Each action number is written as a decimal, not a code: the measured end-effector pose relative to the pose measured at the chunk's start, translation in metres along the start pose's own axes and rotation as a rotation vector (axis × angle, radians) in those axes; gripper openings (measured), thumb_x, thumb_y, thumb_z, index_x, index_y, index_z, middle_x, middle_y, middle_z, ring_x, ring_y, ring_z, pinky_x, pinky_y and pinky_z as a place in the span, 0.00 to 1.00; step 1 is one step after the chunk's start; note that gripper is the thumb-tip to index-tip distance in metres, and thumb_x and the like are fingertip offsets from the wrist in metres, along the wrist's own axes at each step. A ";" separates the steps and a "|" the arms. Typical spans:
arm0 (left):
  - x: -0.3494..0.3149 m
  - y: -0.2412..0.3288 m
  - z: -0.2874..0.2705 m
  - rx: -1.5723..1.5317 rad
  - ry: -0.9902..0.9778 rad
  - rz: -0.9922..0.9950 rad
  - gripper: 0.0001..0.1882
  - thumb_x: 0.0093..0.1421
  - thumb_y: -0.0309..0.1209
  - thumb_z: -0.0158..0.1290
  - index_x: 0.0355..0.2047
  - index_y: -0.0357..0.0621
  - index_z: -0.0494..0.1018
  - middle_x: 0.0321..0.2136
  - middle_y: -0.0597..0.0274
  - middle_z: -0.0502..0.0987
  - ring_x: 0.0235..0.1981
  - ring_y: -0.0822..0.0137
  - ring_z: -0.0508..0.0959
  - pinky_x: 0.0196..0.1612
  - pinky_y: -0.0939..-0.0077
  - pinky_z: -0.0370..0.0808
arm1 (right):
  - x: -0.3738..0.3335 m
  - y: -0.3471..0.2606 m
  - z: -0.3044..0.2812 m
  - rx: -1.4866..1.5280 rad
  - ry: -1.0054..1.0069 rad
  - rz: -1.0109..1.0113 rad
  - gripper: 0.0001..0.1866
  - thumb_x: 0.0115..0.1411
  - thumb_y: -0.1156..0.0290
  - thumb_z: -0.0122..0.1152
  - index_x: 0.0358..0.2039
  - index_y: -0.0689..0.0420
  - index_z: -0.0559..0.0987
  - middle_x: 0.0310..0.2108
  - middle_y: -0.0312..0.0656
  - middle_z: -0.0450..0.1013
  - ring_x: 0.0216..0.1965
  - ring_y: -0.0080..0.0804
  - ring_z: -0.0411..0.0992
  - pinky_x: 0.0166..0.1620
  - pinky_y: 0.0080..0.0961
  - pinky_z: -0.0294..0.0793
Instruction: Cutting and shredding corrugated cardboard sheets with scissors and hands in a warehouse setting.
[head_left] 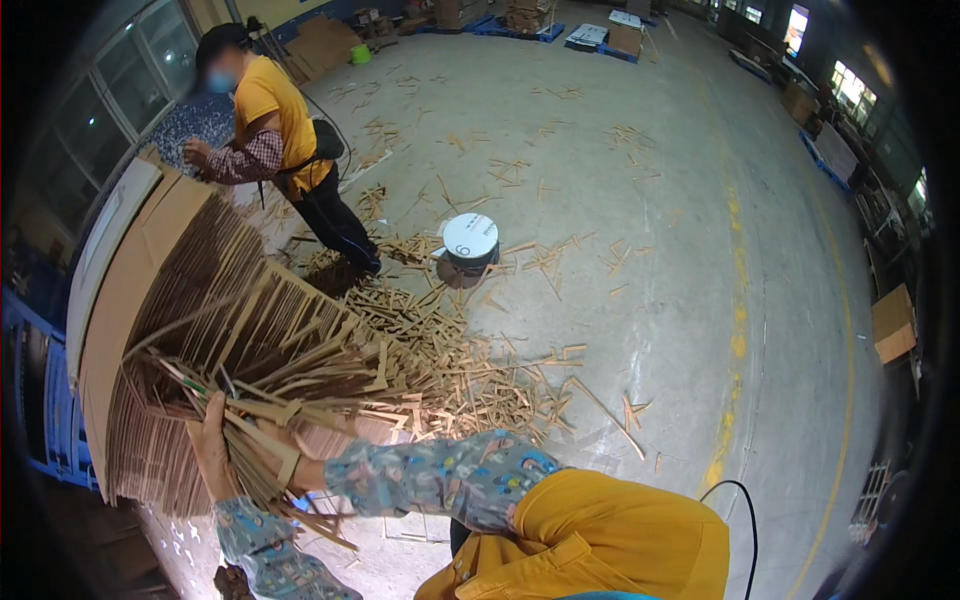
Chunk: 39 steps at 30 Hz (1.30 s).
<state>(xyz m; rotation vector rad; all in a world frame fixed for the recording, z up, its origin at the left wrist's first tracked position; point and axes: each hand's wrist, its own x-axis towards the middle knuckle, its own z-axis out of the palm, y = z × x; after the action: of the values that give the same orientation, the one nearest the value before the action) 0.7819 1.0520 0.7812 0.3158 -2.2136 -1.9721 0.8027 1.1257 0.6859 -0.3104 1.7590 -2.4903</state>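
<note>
Head view showed a broad stack of layered brown cardboard sheets point(210, 270) at left, narrow tan cardboard strips point(310, 392) splaying from its side. The bare left hand point(212, 452) touched them; strips hid most of the bare right hand point(304, 474), so I couldn't tell either hand's grip. Loose brown offcuts point(485, 395) littered the floor near a white-topped round drum point(471, 240).

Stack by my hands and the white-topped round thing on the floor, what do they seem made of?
The stack looks like cardboard: matte and brown, with thin layered edges showing. The white-topped round thing may be plastic or painted metal; its smooth, pale top leaves that open.
</note>
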 end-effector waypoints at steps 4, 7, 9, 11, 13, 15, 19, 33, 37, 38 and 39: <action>0.012 -0.011 -0.017 0.005 0.042 0.012 0.13 0.53 0.25 0.50 0.40 0.33 0.68 0.33 0.61 0.72 0.31 0.71 0.72 0.34 0.78 0.71 | 0.004 0.000 -0.049 0.172 0.092 0.436 0.13 0.59 0.63 0.46 0.37 0.59 0.69 0.32 0.40 0.72 0.28 0.23 0.72 0.27 0.19 0.72; 0.012 -0.021 -0.024 -0.099 -0.001 0.103 0.12 0.53 0.24 0.49 0.39 0.35 0.68 0.32 0.61 0.73 0.29 0.71 0.73 0.32 0.80 0.71 | 0.022 -0.019 -0.089 0.020 0.515 0.027 0.12 0.58 0.60 0.46 0.30 0.57 0.67 0.19 0.34 0.66 0.16 0.19 0.61 0.19 0.16 0.61; 0.012 -0.029 -0.026 -0.003 -0.003 0.062 0.13 0.52 0.25 0.51 0.39 0.36 0.67 0.33 0.62 0.72 0.31 0.73 0.72 0.34 0.78 0.70 | 0.044 -0.050 -0.103 -0.085 0.390 -0.304 0.09 0.61 0.65 0.41 0.34 0.59 0.62 0.24 0.36 0.58 0.26 0.23 0.57 0.28 0.23 0.59; 0.014 -0.037 -0.025 -0.027 0.058 0.120 0.16 0.51 0.29 0.54 0.40 0.39 0.66 0.31 0.66 0.70 0.28 0.74 0.70 0.30 0.80 0.70 | 0.079 -0.094 -0.092 -0.247 0.243 -0.620 0.08 0.59 0.69 0.44 0.34 0.61 0.63 0.26 0.41 0.58 0.27 0.29 0.58 0.30 0.26 0.60; 0.022 -0.044 -0.022 -0.020 0.114 0.195 0.22 0.47 0.23 0.56 0.43 0.38 0.63 0.33 0.64 0.70 0.34 0.72 0.70 0.36 0.78 0.69 | 0.120 -0.144 -0.071 -0.541 0.198 -0.998 0.09 0.55 0.73 0.49 0.34 0.63 0.65 0.26 0.48 0.59 0.28 0.42 0.61 0.31 0.32 0.62; 0.032 -0.052 -0.022 -0.037 0.083 0.309 0.25 0.45 0.19 0.56 0.44 0.37 0.62 0.35 0.62 0.71 0.36 0.69 0.70 0.39 0.78 0.68 | 0.165 -0.187 -0.045 -0.804 0.211 -1.358 0.11 0.52 0.71 0.53 0.33 0.63 0.66 0.28 0.51 0.62 0.29 0.50 0.62 0.31 0.37 0.63; 0.037 -0.069 -0.031 0.311 0.168 0.191 0.26 0.43 0.31 0.56 0.41 0.34 0.62 0.32 0.46 0.73 0.36 0.55 0.74 0.40 0.68 0.69 | 0.234 -0.206 0.008 -1.199 0.113 -1.212 0.16 0.54 0.64 0.51 0.38 0.62 0.69 0.35 0.52 0.67 0.37 0.47 0.67 0.37 0.39 0.67; -0.086 -0.094 0.005 0.908 0.366 0.241 0.29 0.46 0.32 0.51 0.49 0.35 0.60 0.24 0.45 0.73 0.28 0.49 0.74 0.37 0.61 0.70 | 0.236 -0.182 0.020 -1.271 -0.123 -0.870 0.16 0.57 0.67 0.44 0.39 0.68 0.69 0.35 0.56 0.66 0.36 0.47 0.66 0.37 0.38 0.67; -0.199 -0.210 -0.016 1.015 0.355 -0.181 0.24 0.42 0.30 0.53 0.42 0.38 0.64 0.18 0.52 0.72 0.18 0.56 0.72 0.30 0.64 0.69 | 0.225 -0.182 0.025 -1.388 -0.121 -0.756 0.17 0.57 0.64 0.45 0.33 0.70 0.69 0.36 0.56 0.64 0.37 0.48 0.66 0.40 0.38 0.66; -0.214 -0.235 -0.023 0.889 0.044 -0.375 0.23 0.45 0.34 0.52 0.42 0.38 0.63 0.25 0.51 0.73 0.26 0.57 0.74 0.33 0.60 0.68 | 0.225 -0.181 0.024 -1.377 -0.149 -0.758 0.17 0.57 0.64 0.45 0.33 0.70 0.69 0.36 0.56 0.64 0.37 0.48 0.66 0.40 0.38 0.66; -0.232 -0.251 -0.025 1.018 -0.078 -0.144 0.25 0.46 0.36 0.52 0.44 0.40 0.63 0.29 0.51 0.72 0.32 0.57 0.73 0.35 0.58 0.68 | 0.225 -0.180 0.023 -1.377 -0.126 -0.762 0.18 0.57 0.63 0.45 0.33 0.69 0.69 0.37 0.57 0.64 0.38 0.48 0.66 0.40 0.38 0.66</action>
<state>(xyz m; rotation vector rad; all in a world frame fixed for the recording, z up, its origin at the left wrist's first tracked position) 1.0251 1.0612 0.5402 0.5114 -3.1278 -0.7255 0.5971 1.1255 0.8897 -1.3065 3.3646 -0.8666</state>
